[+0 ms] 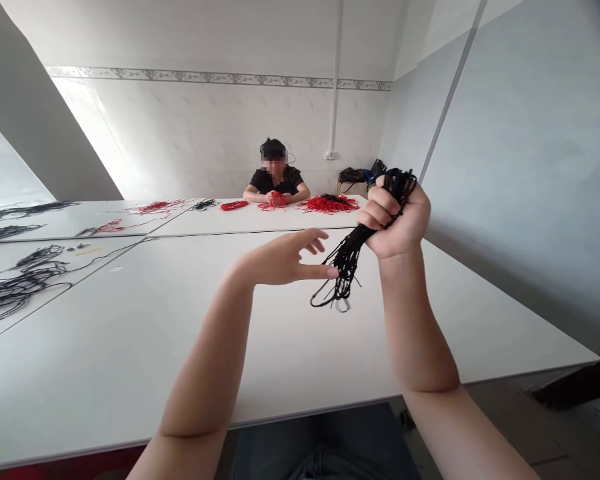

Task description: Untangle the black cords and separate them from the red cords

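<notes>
A bundle of black cords (349, 257) hangs down and to the left from my right hand (397, 213). The fingers of that hand are wrapped round its upper part, raised above the white table. Loops at the bundle's lower end dangle free over the tabletop. Beside those loops is my left hand (293, 258), its fingers apart and its thumb stretched toward the cords. The thumb tip overlaps the loops in view; I cannot tell if it touches them.
Loose black cords (17, 290) lie on the white table (180, 333) at the left. Farther back are a red cord bundle (235, 205) and a red cord pile (330, 203). A person (274, 177) sits across the table, hands on red cords (277, 199).
</notes>
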`<state>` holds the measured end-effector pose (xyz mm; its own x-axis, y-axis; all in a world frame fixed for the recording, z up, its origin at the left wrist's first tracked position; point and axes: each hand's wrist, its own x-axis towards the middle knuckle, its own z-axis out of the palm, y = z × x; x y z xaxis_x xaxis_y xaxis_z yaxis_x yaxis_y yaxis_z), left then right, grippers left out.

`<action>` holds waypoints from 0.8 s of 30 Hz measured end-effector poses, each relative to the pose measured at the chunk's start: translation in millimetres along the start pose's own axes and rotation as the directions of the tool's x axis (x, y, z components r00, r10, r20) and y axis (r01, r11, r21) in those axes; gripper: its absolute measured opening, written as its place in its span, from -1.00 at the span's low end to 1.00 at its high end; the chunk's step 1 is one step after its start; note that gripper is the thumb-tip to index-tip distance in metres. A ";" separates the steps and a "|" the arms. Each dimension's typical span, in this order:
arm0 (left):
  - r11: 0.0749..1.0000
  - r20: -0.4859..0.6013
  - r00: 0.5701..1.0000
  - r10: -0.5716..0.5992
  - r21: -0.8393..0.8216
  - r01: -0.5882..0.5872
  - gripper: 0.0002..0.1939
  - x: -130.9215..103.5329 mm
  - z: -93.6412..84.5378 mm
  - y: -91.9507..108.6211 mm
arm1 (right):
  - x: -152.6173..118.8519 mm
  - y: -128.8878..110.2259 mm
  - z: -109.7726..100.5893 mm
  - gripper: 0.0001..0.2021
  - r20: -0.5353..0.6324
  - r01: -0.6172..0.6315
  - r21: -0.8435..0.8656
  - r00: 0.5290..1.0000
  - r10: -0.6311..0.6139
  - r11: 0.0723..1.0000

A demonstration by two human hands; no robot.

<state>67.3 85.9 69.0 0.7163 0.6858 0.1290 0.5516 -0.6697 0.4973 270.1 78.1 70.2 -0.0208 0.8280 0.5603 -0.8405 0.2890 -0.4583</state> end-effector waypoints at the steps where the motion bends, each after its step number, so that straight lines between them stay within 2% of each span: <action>1: 0.996 -0.041 0.997 0.058 -0.071 -0.061 -0.25 3.8 6.6 5.3 | -0.5 3.6 2.5 -0.66 0.001 -0.027 0.005 1.000 0.027 1.000; 3: 0.965 -0.098 0.985 0.143 -0.209 -0.161 -0.29 12.5 20.3 14.7 | -2.0 8.6 5.6 -0.68 0.020 -0.070 0.027 0.997 0.069 0.997; 5: 0.913 -0.100 0.980 0.172 -0.357 -0.196 -0.41 20.5 32.2 22.0 | -3.4 10.8 6.3 -0.70 0.047 -0.098 0.055 0.994 0.095 0.994; 7: 0.873 -0.039 0.989 0.142 -0.465 -0.144 -0.58 25.4 39.4 26.4 | -4.0 10.4 5.2 -0.72 0.062 -0.115 0.073 0.992 0.111 0.991; 9: 0.869 0.046 0.994 0.097 -0.490 -0.062 -0.75 25.9 40.3 27.8 | -3.5 8.2 2.9 -0.72 0.068 -0.117 0.082 0.991 0.112 0.990; 11: 0.891 0.097 0.992 0.080 -0.453 -0.027 -0.83 22.8 35.8 26.7 | -2.0 5.0 -0.1 -0.72 0.071 -0.106 0.092 0.993 0.100 0.990; 14: 0.938 0.094 0.994 0.064 -0.346 -0.027 -0.85 15.3 23.9 21.8 | 1.2 0.1 -4.8 -0.72 0.061 -0.089 0.107 0.995 0.083 0.990; 17: 0.979 0.130 0.991 -0.015 -0.201 0.041 -0.87 9.4 12.5 15.9 | 4.3 -2.8 -9.3 -0.69 0.027 -0.062 0.109 0.998 0.059 0.992; 20: 0.989 0.166 0.982 -0.095 -0.095 0.112 -0.86 6.4 4.5 12.1 | 6.9 -2.5 -13.5 -0.67 0.000 -0.045 0.093 0.999 0.046 0.995; 24: 0.989 0.204 0.968 -0.145 0.000 0.148 -0.81 2.1 -3.9 8.3 | 10.4 -2.5 -19.6 -0.66 -0.038 -0.059 0.082 0.997 0.062 0.995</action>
<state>71.8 82.9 76.8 0.7009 0.7027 -0.1224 0.6514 -0.5607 0.5111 282.6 95.4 63.6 -0.0522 0.8620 0.5041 -0.8796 0.1994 -0.4319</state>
